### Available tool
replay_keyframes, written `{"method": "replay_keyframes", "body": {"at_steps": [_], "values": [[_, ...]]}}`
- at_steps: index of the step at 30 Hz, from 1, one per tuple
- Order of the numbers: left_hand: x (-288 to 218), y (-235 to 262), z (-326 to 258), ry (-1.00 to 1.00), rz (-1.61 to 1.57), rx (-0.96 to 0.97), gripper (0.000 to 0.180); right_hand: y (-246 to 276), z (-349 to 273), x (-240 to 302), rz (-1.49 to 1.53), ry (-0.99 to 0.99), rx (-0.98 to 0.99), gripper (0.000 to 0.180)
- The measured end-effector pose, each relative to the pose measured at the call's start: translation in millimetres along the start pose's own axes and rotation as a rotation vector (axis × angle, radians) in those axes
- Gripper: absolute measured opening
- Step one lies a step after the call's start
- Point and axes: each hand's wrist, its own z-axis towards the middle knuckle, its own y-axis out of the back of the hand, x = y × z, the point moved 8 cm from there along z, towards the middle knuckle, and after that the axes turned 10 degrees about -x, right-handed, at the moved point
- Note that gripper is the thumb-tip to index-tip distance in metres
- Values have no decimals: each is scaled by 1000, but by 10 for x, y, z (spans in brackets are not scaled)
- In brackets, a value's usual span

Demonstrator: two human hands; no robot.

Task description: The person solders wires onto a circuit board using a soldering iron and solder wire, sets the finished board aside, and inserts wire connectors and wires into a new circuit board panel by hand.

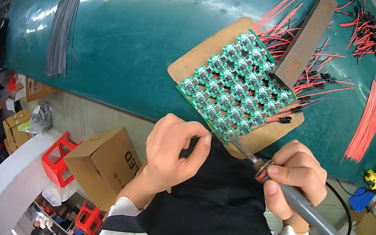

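A green panel of several small round circuit boards (228, 76) lies on a brown board (187, 64). My right hand (298, 175) is wrapped round the grey handle of a soldering iron (309, 213), whose tip reaches the panel's near corner. Left of that corner, my left hand (170, 147) pinches a thin wire (212, 132) between thumb and forefinger, its end at the panel's edge. Whether it is solder or a lead I cannot tell. Red and black wires (276, 45) run out from the panel's far right side, under a rusty metal bar (306, 40).
On the green table (126, 41), a bundle of grey wires (63, 32) lies left and red wires (366, 121) right. More red and black wires (366, 33) are piled at the far right, with a yellow tool (375, 177) nearer. A cardboard box (104, 165) and red stool (59, 157) stand below.
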Motion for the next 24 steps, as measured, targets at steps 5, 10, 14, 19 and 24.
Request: {"method": "replay_keyframes", "body": {"at_steps": [5, 10, 14, 19, 24], "values": [[-20, -47, 13, -35, 49, 42, 17, -129, 15, -40, -63, 10, 50, 17], [87, 100, -27, 97, -91, -118, 17, -74, 17, -38, -35, -3, 49, 14], [-8, 97, 57, 36, -149, -128, 19, 34, 102, -48, -27, -15, 48, 14], [-110, 13, 107, -39, -85, -66, 20, 28, 115, -121, -79, -25, 71, 15], [-127, -96, 146, -92, -39, -76, 22, 147, 141, -116, -56, -27, 49, 14]]}}
